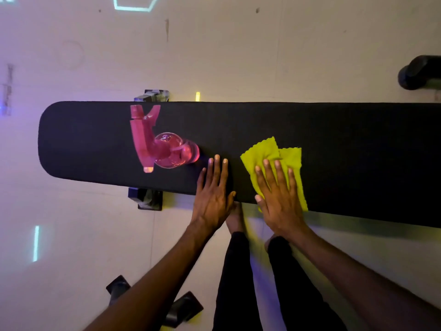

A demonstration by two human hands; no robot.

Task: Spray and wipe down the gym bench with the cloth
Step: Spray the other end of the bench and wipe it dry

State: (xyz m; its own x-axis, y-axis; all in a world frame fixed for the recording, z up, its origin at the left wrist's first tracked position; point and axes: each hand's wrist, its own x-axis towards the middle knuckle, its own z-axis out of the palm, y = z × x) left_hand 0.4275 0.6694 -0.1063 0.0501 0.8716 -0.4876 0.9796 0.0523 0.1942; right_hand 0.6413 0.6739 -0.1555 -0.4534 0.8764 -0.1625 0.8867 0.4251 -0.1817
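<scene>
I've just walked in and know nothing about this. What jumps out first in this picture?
The bright yellow cloth stands out most, pressed flat under the right hand on the long black gym bench. Next is the pink spray bottle standing on the bench towards its rounded end. The left hand lies flat on the padding between bottle and cloth.

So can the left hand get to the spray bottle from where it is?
Probably yes: the left hand lies flat and empty on the bench, and the spray bottle stands just beyond its fingertips with nothing between.
</scene>
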